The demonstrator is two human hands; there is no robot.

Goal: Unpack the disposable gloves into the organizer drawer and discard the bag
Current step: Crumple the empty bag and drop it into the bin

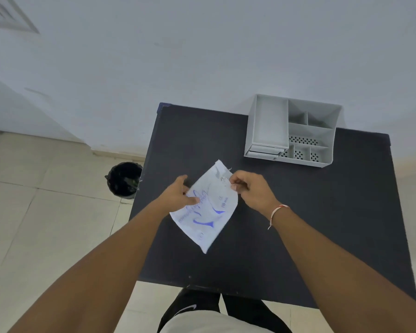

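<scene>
A white plastic bag of disposable gloves [208, 212] with blue print hangs tilted above the middle of the black table [298, 224]. My left hand [178, 194] grips its left edge, thumb on the printed face. My right hand [250, 188] pinches the bag's upper right edge near the top corner. The grey desk organizer [291, 131] stands at the table's far right; its small drawers at the lower left front look shut. The gloves themselves are hidden inside the bag.
A black bin [124, 180] lined with a dark bag stands on the tiled floor just left of the table. A white wall runs behind the table. My legs show below the table's near edge.
</scene>
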